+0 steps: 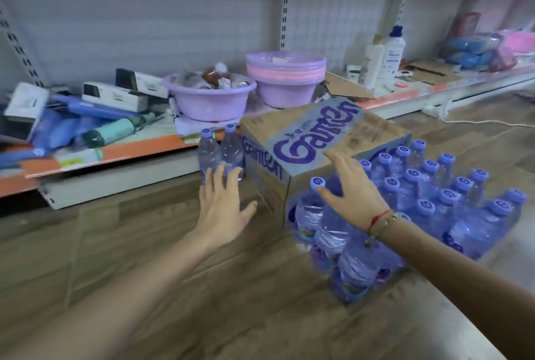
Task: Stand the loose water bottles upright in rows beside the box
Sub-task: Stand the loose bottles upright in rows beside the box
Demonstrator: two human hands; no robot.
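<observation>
A cardboard box (301, 139) with purple lettering stands on the wooden floor. Several clear water bottles with blue caps (428, 194) stand upright in rows to the right of the box and in front of it. Two more bottles (221, 151) stand upright at the box's left side. My left hand (224, 206) reaches toward those two with straight spread fingers, its fingertips at their lower part. My right hand (353, 188) hovers open over the box's near right corner, its thumb by a bottle cap (317, 183).
A low store shelf (115, 154) with an orange edge runs behind the box, holding purple basins (208, 99), small boxes and packets. White bottles (390, 52) and flat cardboard lie further right on it. A white cable (477, 121) trails on the floor at right.
</observation>
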